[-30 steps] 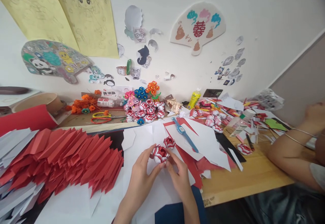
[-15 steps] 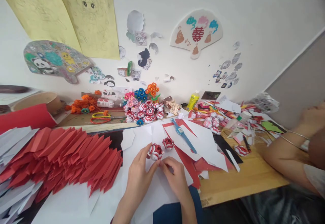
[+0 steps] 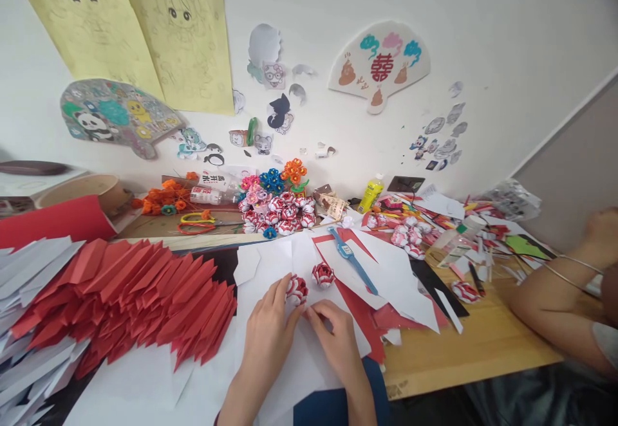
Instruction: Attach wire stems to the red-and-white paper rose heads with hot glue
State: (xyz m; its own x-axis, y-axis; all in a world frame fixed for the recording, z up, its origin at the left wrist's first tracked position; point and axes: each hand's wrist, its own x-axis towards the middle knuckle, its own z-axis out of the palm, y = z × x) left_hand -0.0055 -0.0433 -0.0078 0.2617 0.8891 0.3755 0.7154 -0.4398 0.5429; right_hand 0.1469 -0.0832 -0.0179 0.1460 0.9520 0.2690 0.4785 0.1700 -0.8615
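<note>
Over the white paper sheets [image 3: 270, 265], a red-and-white paper flower [image 3: 297, 289] sits in the grip of my left hand [image 3: 271, 323], fingers curled round its left side. My right hand [image 3: 333, 331] is closed, thumb and index finger pinched together at the flower's lower right edge. Whether a small piece lies in that pinch is hidden. Just beyond the fingers, a second paper flower [image 3: 323, 275] of the same kind rests on the white paper. A blue wristwatch [image 3: 352, 259] lies to the right of it.
Left of my hands spreads a big pile of folded red paper strips [image 3: 145, 291]. Behind stand finished paper flowers [image 3: 287, 210], scissors [image 3: 197, 222] and a yellow bottle [image 3: 371, 193]. On the right are a clear glue bottle [image 3: 458, 239] and another person's arm [image 3: 555, 284].
The whole view has shifted slightly, moving things a little to the right. My left hand has turned slightly around the flower, covering more of it; the right pinch stays beside it.
</note>
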